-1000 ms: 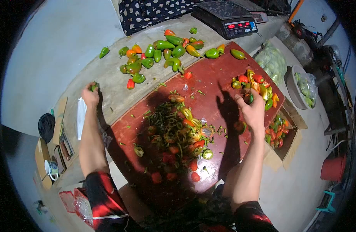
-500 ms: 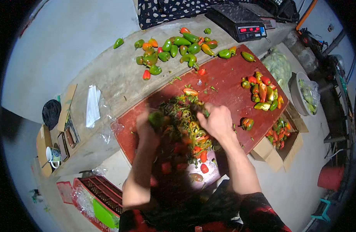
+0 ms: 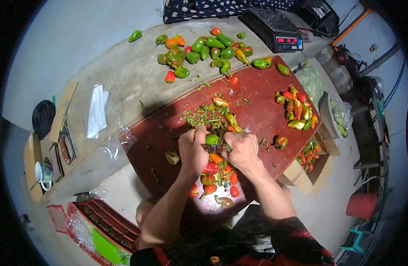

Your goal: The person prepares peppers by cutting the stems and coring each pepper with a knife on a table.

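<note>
Over the red board (image 3: 146,133), my left hand (image 3: 194,148) is closed around a green pepper (image 3: 212,139). My right hand (image 3: 243,150), close against it, grips a small knife (image 3: 228,147) by its green handle. The dark blade is at the pepper, partly hidden by the fingers. Green stems and trimmings (image 3: 202,117) lie just beyond my hands. Below them, red and orange peppers (image 3: 208,179) and cut pieces lie at the board's near side. A pale, cut-open pepper piece (image 3: 172,156) rests left of my left hand.
Several whole peppers (image 3: 215,42) lie on the concrete ledge (image 3: 124,71) behind the board. Another pile of peppers (image 3: 298,108) sits at the board's right. A cardboard box (image 3: 301,175) of peppers, a white basin (image 3: 330,124), a digital scale (image 3: 275,33) and a red crate (image 3: 102,221) surround it.
My left hand has come right with the green pepper, from the board's left side to my right hand. The view has shifted slightly, and the trimmings pile looks smaller.
</note>
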Demonstrator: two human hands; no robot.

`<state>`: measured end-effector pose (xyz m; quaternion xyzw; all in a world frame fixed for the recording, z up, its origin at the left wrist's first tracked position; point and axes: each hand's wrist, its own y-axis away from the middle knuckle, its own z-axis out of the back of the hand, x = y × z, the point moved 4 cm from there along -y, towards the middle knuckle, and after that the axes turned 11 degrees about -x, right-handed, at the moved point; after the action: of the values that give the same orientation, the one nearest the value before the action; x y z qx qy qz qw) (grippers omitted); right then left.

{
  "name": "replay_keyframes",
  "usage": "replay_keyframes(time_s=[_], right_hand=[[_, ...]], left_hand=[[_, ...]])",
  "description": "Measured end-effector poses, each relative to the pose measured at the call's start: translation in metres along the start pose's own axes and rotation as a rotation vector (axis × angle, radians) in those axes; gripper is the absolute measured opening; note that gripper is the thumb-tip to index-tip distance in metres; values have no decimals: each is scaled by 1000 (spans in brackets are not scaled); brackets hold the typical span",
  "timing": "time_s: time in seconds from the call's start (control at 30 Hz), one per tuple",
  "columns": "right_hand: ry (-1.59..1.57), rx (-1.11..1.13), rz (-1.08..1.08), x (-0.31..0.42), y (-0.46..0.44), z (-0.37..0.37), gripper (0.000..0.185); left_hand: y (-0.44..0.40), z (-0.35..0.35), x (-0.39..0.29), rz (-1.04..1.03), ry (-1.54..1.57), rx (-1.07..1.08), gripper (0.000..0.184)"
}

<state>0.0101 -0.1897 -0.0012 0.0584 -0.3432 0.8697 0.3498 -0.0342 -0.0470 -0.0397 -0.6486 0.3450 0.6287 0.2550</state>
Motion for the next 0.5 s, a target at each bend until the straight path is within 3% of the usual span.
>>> replay_keyframes(time_s=[0.33,0.4,0.5], right_hand=[[33,12,-2,-15,1,-6,22],[344,-2,-191,-52,-1,-10,17],[272,-117,-289,-69,-18,15,13]], left_hand=[[4,-3,-4,48,44,62,39],[8,-3,-3,72,48,49,38],[8,-3,-11,131,124,50,38]])
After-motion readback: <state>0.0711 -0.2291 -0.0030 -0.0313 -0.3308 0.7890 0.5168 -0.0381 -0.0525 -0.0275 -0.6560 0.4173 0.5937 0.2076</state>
